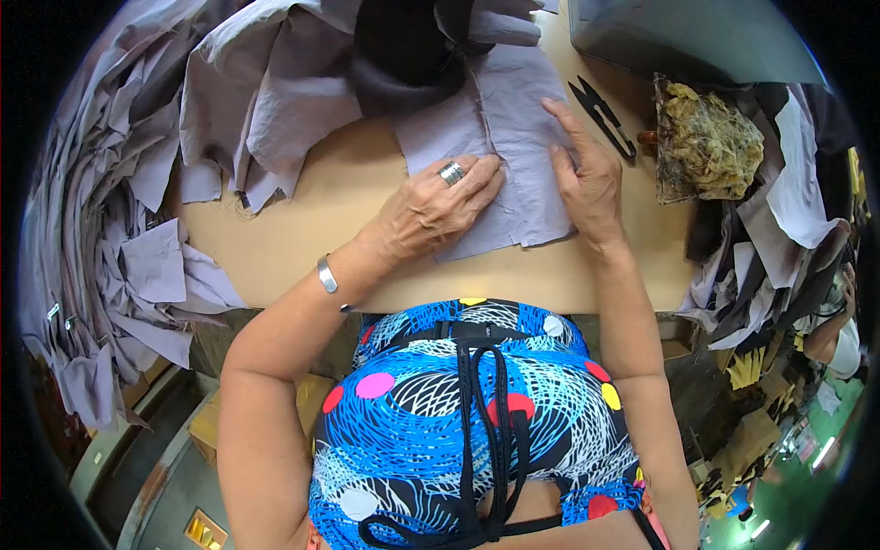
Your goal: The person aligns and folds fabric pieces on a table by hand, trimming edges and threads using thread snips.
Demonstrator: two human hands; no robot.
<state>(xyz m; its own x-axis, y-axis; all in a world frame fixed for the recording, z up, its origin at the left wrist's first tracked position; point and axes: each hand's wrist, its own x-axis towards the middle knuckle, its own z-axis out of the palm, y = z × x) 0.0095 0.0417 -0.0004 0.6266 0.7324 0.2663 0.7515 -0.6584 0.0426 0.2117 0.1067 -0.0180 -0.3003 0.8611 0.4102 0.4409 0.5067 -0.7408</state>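
Note:
Pale mauve fabric (527, 110) lies on the light wooden table, with a seam running down its middle. My left hand (449, 200), with a ring on one finger, has its fingers bent together at the seam and pinches the cloth there. On the right part of the same cloth rests my right hand (587, 179), its index finger stretched out and its thumb apart. Just beyond that hand lie small black thread snips (603, 119). Dark fabric (403, 55) bunches at the far end of the cloth.
Piles of mauve cloth hang over the left side (137, 229). A fuzzy yellowish bundle of fibres (710, 142) sits at the right, beside more draped cloth (779, 229). A grey machine body (687, 37) stands at the back right. Another person's arm (825, 337) shows at the far right.

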